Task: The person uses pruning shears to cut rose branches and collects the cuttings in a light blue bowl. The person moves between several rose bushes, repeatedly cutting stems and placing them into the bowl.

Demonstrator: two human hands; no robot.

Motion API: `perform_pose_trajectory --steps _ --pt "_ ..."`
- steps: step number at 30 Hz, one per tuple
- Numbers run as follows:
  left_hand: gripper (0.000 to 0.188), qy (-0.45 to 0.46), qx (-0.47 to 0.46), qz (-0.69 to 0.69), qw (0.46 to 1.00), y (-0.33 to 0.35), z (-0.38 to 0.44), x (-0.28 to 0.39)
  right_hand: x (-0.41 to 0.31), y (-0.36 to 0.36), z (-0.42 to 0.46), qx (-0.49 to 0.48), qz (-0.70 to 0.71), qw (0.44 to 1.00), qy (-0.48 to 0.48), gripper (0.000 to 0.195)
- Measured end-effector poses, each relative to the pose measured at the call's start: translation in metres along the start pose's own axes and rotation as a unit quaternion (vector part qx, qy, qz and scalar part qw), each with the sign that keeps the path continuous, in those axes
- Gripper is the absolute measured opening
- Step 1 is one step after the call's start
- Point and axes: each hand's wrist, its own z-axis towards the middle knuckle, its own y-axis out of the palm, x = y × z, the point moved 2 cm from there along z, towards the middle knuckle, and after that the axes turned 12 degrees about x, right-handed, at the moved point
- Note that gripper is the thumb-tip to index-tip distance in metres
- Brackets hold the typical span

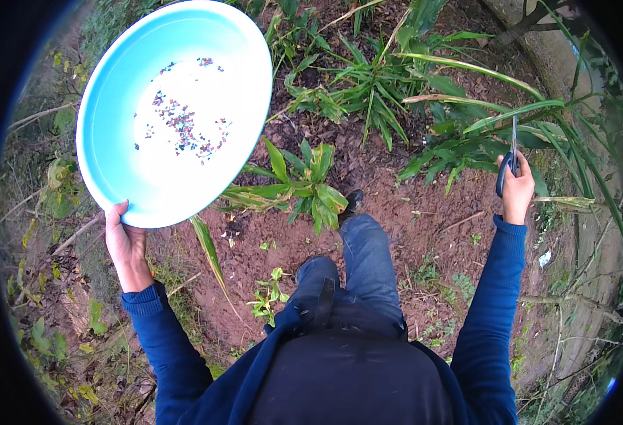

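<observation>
My left hand [126, 244] grips the near rim of a wide light-blue basin [101, 122], its thumb over the edge and the fingers hidden beneath. Scattered over the bright basin floor are small red and dark berries [184, 125], most of them in a loose cluster at the middle. Out to the right, my right hand [518, 186] holds scissors [514, 135] by their dark handles, blades pointing away from me. The blades look nearly closed and overlap long green leaves [513, 119] in the view; whether they touch is unclear.
Leafy plants [372, 79] grow ahead, and a smaller one [317, 186] stands just before my shoes. Reddish bare soil [434, 234] lies underfoot. Thin branches [582, 300] stick out at the right beside a pale strip of ground. Dry stems and weeds [77, 234] line the left.
</observation>
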Motion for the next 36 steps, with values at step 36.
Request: perform_pose_trajectory --steps 36 --pt "0.039 0.109 -0.446 -0.131 0.879 0.221 -0.094 0.016 0.156 -0.245 -0.175 0.288 0.218 0.907 0.219 0.022"
